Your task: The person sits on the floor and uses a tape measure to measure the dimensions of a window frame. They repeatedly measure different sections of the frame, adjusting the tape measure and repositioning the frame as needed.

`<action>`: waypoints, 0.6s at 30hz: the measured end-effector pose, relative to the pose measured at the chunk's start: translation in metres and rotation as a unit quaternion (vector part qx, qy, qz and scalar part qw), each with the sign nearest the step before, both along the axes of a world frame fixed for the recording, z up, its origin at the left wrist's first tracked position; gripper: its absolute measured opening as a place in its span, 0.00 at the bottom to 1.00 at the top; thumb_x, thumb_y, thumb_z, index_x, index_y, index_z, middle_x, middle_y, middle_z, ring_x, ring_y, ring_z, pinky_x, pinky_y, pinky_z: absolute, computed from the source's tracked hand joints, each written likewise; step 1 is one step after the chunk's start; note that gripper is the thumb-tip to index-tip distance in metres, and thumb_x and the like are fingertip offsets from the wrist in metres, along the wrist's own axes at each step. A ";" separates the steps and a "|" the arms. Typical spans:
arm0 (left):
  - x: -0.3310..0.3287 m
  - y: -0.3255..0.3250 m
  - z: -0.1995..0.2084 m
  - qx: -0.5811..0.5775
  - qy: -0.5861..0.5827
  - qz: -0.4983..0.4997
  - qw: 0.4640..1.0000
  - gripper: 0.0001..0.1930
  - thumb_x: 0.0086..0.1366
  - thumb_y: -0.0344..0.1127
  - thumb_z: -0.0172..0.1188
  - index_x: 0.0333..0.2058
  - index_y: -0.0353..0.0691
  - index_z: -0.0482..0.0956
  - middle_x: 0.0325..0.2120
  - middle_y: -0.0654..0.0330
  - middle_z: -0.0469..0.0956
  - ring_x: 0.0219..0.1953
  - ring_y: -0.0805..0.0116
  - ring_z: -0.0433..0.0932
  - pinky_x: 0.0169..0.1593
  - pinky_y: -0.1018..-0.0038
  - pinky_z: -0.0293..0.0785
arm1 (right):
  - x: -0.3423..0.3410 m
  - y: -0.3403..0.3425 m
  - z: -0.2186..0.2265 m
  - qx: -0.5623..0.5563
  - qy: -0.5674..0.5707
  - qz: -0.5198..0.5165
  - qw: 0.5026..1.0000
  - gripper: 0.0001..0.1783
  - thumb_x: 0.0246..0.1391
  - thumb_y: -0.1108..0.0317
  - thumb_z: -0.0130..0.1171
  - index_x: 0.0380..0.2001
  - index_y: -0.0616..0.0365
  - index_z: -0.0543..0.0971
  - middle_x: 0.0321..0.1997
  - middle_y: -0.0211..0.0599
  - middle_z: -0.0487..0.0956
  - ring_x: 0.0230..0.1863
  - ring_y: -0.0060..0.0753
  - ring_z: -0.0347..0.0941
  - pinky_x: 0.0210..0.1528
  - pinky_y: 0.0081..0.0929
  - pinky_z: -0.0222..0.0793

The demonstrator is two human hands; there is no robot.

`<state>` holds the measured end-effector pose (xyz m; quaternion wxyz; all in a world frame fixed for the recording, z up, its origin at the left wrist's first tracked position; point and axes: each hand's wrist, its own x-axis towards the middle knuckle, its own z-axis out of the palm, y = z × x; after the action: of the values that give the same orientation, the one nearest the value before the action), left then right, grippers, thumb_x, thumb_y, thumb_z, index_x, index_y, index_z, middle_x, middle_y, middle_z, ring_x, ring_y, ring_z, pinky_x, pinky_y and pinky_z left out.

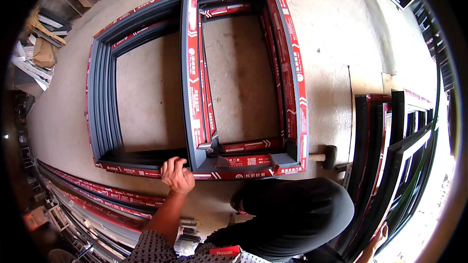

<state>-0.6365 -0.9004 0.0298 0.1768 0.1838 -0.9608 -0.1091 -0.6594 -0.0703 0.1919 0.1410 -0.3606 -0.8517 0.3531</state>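
Observation:
A large dark grey window frame (189, 83) covered in red protective film stands in front of me, split by an upright bar into two openings. My left hand (178, 175) is closed over its near rail, left of the upright bar, fingers curled over the edge. A grey lever handle (208, 143) sits at the near end of the bar, beside an inner sash in the right opening. At the lower right, my right hand (380, 236) grips the edge of a dark metal frame (397, 165) in a leaning stack; part of that hand is hidden.
A mallet (330, 157) lies on the floor right of the window frame. Long red-filmed profiles (107, 192) lie at the lower left. Cardboard (45, 52) and scraps are piled at far left. My black-clothed leg (297, 214) is bent close to the near rail.

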 end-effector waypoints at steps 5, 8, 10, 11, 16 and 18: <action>0.000 -0.001 0.000 -0.009 -0.002 -0.001 1.000 0.14 0.56 0.36 0.53 0.39 0.43 0.83 0.39 0.54 0.81 0.38 0.48 0.78 0.43 0.55 0.71 | -0.003 0.009 -0.002 0.010 0.004 0.025 1.000 0.30 0.64 0.41 0.69 0.52 0.57 0.88 0.37 0.38 0.89 0.30 0.45 0.82 0.40 0.46 0.78; 0.001 -0.001 -0.004 -0.002 -0.001 -0.001 1.000 0.14 0.57 0.37 0.53 0.39 0.43 0.83 0.39 0.53 0.81 0.38 0.48 0.78 0.43 0.55 0.71 | 0.003 0.017 0.004 0.051 0.031 0.066 0.996 0.30 0.64 0.40 0.68 0.52 0.57 0.88 0.36 0.39 0.89 0.30 0.45 0.82 0.40 0.47 0.78; 0.001 -0.001 -0.004 -0.006 0.000 -0.001 1.000 0.14 0.57 0.37 0.53 0.39 0.44 0.83 0.39 0.53 0.81 0.38 0.48 0.78 0.43 0.55 0.71 | -0.004 0.012 0.008 0.014 0.002 0.036 0.999 0.28 0.66 0.42 0.68 0.52 0.57 0.87 0.39 0.37 0.89 0.33 0.41 0.82 0.43 0.42 0.78; 0.002 -0.001 -0.004 -0.007 -0.001 -0.001 1.000 0.14 0.57 0.37 0.53 0.39 0.44 0.83 0.39 0.53 0.81 0.38 0.48 0.78 0.43 0.55 0.71 | -0.008 0.009 0.010 0.001 -0.006 0.023 1.000 0.28 0.66 0.42 0.67 0.52 0.57 0.86 0.40 0.36 0.88 0.35 0.39 0.81 0.45 0.39 0.77; 0.001 0.000 -0.003 -0.007 0.003 -0.003 1.000 0.13 0.58 0.38 0.53 0.39 0.44 0.83 0.39 0.53 0.81 0.39 0.47 0.79 0.43 0.54 0.72 | -0.016 -0.011 0.019 -0.065 -0.025 -0.025 0.997 0.23 0.71 0.47 0.66 0.52 0.57 0.83 0.45 0.32 0.86 0.43 0.28 0.81 0.52 0.27 0.76; 0.003 0.000 -0.002 -0.006 -0.007 0.001 1.000 0.13 0.58 0.37 0.53 0.38 0.43 0.83 0.40 0.53 0.82 0.39 0.47 0.79 0.43 0.54 0.72 | -0.009 0.009 0.019 -0.103 -0.033 0.011 0.994 0.24 0.71 0.47 0.66 0.55 0.57 0.83 0.48 0.33 0.87 0.45 0.30 0.82 0.53 0.30 0.77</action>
<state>-0.6338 -0.9001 0.0278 0.1716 0.1845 -0.9624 -0.1017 -0.6683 -0.0610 0.2104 0.0707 -0.3753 -0.8191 0.4280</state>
